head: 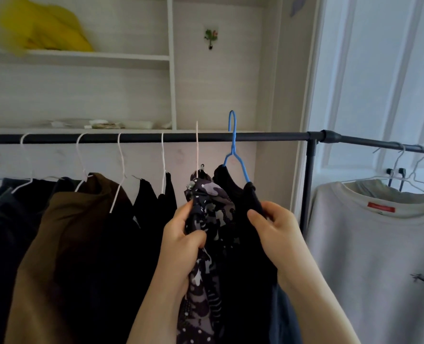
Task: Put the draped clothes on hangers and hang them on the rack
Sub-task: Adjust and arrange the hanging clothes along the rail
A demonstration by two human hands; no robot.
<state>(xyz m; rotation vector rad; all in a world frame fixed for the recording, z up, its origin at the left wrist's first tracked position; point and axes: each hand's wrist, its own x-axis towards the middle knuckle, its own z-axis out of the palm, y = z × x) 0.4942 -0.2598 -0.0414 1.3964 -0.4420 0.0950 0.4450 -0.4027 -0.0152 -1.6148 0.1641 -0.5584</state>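
A black rack bar runs across the view. My left hand grips a dark patterned garment on a white hanger whose hook stands above the bar. My right hand pinches the shoulder of a black garment on a blue hanger. The blue hook also rises above the bar, in front of it. Both garments hang close together, just right of the middle.
Left of my hands, a brown top and several dark clothes hang on white hangers. A light grey sweatshirt hangs on the right rack section past the upright post. White shelves hold a yellow cloth behind.
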